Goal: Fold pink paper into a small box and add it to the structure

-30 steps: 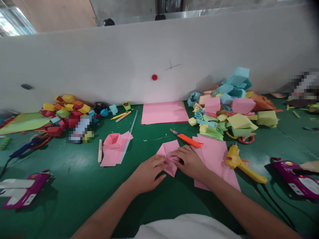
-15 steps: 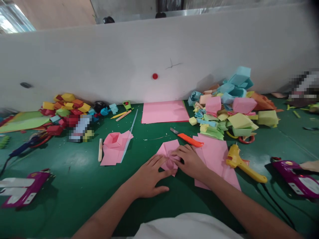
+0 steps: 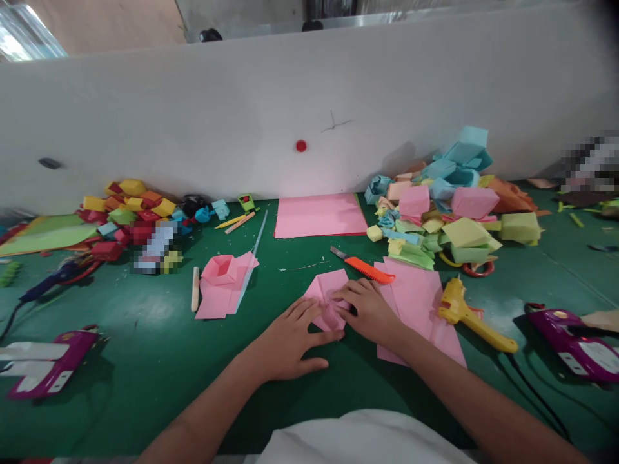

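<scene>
A partly folded piece of pink paper (image 3: 331,281) lies on the green table in front of me. My left hand (image 3: 293,338) rests over its left and near side, fingers stretched out and thumb held apart on the table. From the right, my right hand (image 3: 370,309) bends its fingers onto the paper's middle and grips a fold there. The fingers partly hide the creases. Just beyond my right hand is an orange cutter knife (image 3: 370,269) with its blade out. Pink sheets (image 3: 420,309) lie beneath my right wrist.
A folded pink paper box (image 3: 223,270) stands on pink paper at left, beside a short stick (image 3: 195,290). A yellow glue gun (image 3: 476,319) lies at right. Folded paper pieces (image 3: 454,212) are heaped behind it. Purple power strips (image 3: 575,341) flank both sides. A white board (image 3: 217,116) closes the back.
The near edge of the folded paper is drawn in slightly under my left fingers. Both hands stay in almost the same place.
</scene>
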The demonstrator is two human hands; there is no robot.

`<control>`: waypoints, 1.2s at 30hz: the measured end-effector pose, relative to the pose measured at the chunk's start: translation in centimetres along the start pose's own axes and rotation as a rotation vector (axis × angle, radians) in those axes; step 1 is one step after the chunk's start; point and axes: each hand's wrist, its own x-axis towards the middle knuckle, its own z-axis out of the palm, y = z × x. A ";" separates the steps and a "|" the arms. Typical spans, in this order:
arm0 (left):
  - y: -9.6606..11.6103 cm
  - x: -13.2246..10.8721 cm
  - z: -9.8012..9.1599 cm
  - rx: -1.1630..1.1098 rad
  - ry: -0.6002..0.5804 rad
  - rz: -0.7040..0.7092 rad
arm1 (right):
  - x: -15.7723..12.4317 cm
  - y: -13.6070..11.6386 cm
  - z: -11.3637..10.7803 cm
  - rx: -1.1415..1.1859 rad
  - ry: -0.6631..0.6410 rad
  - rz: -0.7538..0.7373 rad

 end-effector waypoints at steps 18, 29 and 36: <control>0.2 0.2 -0.4 -0.058 -0.047 -0.034 | -0.3 1.4 -2.4 -0.020 -0.106 -0.001; 0.1 0.1 -0.1 -0.078 0.011 -0.035 | -0.2 3.7 -2.5 -0.134 0.109 -0.011; 0.2 0.1 -0.1 -0.087 0.006 -0.036 | -0.4 3.2 -3.0 -0.051 -0.051 -0.193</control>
